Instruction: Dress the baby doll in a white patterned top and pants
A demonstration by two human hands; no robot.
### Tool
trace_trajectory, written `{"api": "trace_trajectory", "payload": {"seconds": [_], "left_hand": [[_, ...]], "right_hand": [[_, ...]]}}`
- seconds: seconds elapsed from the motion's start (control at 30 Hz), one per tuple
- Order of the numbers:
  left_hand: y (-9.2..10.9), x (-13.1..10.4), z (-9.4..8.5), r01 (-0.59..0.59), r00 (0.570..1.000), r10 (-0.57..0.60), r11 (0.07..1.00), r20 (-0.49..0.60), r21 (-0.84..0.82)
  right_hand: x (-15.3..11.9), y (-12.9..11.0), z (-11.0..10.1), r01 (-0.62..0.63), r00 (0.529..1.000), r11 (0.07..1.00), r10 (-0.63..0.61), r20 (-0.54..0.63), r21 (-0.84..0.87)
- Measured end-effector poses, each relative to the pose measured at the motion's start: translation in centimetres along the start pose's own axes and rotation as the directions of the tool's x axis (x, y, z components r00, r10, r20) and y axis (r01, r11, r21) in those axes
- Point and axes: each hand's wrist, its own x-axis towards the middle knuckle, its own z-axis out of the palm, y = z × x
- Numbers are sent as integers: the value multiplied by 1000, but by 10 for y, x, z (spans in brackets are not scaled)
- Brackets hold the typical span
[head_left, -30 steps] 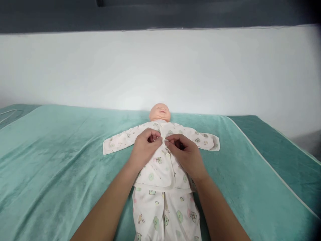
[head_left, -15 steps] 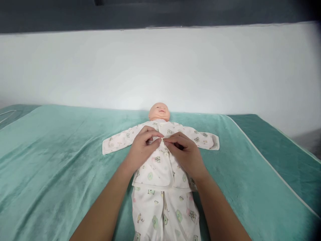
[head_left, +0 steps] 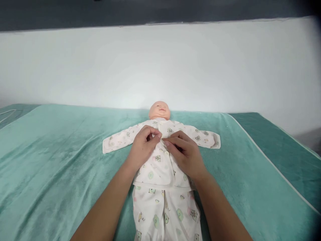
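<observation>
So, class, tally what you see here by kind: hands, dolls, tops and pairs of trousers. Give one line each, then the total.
Hands: 2 (left hand, right hand)
Doll: 1
Top: 1
Trousers: 1 pair
Total: 5
</observation>
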Motion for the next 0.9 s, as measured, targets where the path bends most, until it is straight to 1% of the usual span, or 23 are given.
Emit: {"api": "trace_trajectory", "payload": {"seconds": [0.07, 0.23, 0.3, 0.4, 0.5, 0.6, 0.67, 0.73, 0.8, 0.87, 0.9], "left_hand": [[0, 0, -1, 1, 1000, -1, 1000, -9, -29], [-4, 0, -5, -112, 993, 114, 992, 32, -58], [-6, 1, -5, -141, 989, 143, 988, 34, -57], [-9, 1, -4, -163, 987, 163, 986, -5, -33], [-11, 1, -3, -163, 985, 162, 986, -57, -21], [-9, 1, -3, -156, 986, 154, 987, -69, -24], [-7, -1, -3, -149, 987, 147, 988, -67, -36], [-3, -3, -5, -123, 992, 121, 991, -42, -52], [0, -7, -7, -82, 997, 81, 995, -20, -58], [4, -10, -10, -60, 998, 60, 998, 15, -25], [6, -11, -12, -71, 996, 71, 997, 46, 2]], "right_hand": [[-1, 0, 1, 21, 1000, 1000, -21, -3, -13], [-3, 2, 2, 24, 1000, 1000, -24, -6, -17], [-3, 1, 1, 12, 1000, 1000, -12, 5, -9], [-1, -1, 0, -42, 999, 999, 42, 14, 29], [1, -2, 1, -112, 993, 988, 115, -18, 106], [2, -2, 2, -151, 984, 975, 164, -64, 162], [1, -3, 1, -162, 984, 977, 171, -58, 136], [1, -6, -4, -161, 987, 986, 161, 2, 51], [0, -11, -13, -148, 983, 988, 151, 105, -35], [-1, -16, -23, -138, 966, 987, 153, 210, -83], [-2, -19, -28, -139, 956, 985, 160, 246, -102]]}}
